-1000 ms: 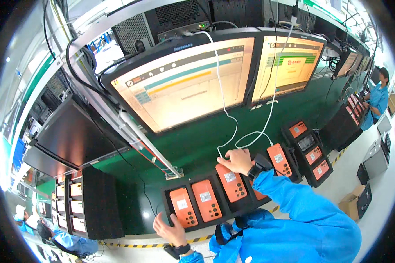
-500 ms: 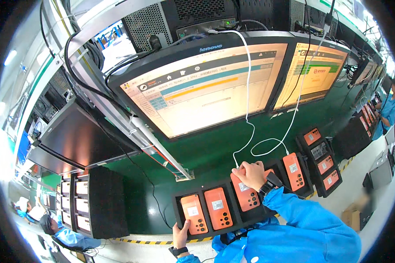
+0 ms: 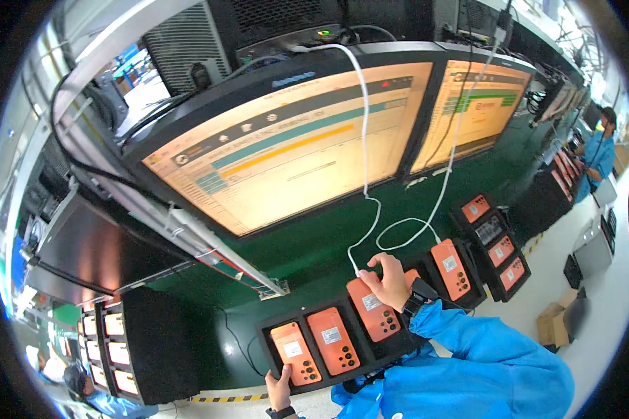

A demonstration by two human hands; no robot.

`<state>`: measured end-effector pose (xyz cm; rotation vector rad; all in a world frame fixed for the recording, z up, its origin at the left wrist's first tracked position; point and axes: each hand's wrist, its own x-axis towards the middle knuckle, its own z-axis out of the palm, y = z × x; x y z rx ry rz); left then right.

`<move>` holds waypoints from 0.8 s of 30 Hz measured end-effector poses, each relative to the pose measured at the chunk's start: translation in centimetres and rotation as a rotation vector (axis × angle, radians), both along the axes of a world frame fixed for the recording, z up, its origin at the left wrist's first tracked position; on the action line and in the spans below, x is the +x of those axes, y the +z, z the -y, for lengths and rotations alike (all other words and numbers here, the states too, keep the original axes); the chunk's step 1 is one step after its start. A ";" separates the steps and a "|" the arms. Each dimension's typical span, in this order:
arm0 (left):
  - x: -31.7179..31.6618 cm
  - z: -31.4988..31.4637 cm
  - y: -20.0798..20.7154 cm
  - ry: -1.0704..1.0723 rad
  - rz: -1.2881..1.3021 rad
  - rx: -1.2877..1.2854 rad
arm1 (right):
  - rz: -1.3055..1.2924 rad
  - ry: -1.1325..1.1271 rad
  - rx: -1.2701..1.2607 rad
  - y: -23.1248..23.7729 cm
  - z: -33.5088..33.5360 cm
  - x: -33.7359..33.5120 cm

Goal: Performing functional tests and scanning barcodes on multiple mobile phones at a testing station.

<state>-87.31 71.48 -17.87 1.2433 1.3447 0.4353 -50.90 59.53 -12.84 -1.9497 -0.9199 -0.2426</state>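
Observation:
My left hand (image 3: 279, 392) is closed on the left end of a black foam tray (image 3: 263, 334), its thumb lying over the edge of an orange phone (image 3: 295, 357). A second orange phone (image 3: 332, 343) is in the slot to its right. Further right, a third orange phone (image 3: 372, 314) has the plug of a white cable (image 3: 366, 150) at its top edge. By that plug is my right hand (image 3: 391, 283), thumb tip beside it and index finger apart above. A phone partly hidden by my right wrist and another orange phone (image 3: 452, 269), with a second white cable at its top, continue the row.
Two lit monitors (image 3: 293, 160) stand behind the tray on a green bench (image 3: 314, 251). Another tray of phones (image 3: 493, 255) is at the right. A black phone rack (image 3: 161, 349) and a metal post (image 3: 223, 255) are at the left. Other people work at both sides.
The view has shifted, so the bench appears further left. My right hand's fingers have spread from their pinch at the plug. My left hand keeps its hold on the tray.

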 end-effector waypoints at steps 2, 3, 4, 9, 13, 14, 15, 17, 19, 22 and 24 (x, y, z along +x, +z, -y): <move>-1.7 -1.0 -3.4 -0.074 0.050 -0.078 | -0.090 -0.002 0.041 1.0 1.7 -0.2; -1.3 -1.1 -2.6 -0.128 -0.045 -0.017 | -0.177 0.009 0.092 1.6 3.0 -0.3; -0.7 -1.0 -0.7 -0.185 -0.143 0.047 | -0.284 0.015 0.135 1.9 4.3 0.0; 0.6 -0.9 1.8 -0.137 -0.034 -0.009 | -0.266 -0.268 0.103 2.8 11.0 4.1; 0.7 -0.6 0.5 -0.142 -0.022 0.096 | -0.031 -0.341 -0.054 3.4 14.9 10.3; 1.1 -0.6 1.3 -0.161 0.012 0.115 | 0.180 -0.363 -0.162 1.1 15.4 12.5; 1.3 -1.0 1.9 -0.242 0.015 0.122 | 0.187 -0.332 -0.249 0.8 15.5 13.6; 0.9 -0.3 1.8 -0.183 -0.049 0.278 | 0.164 -0.252 -0.501 -0.2 14.0 14.8; 0.1 0.5 1.7 -0.125 -0.194 0.457 | 0.192 -0.201 -0.692 -2.4 13.3 15.2; 0.1 1.5 2.3 -0.011 -0.428 0.560 | 0.149 -0.169 -0.694 -4.5 12.6 15.3; -0.4 1.8 0.8 0.062 -0.419 0.676 | 0.212 -0.120 -0.657 -5.0 12.4 14.8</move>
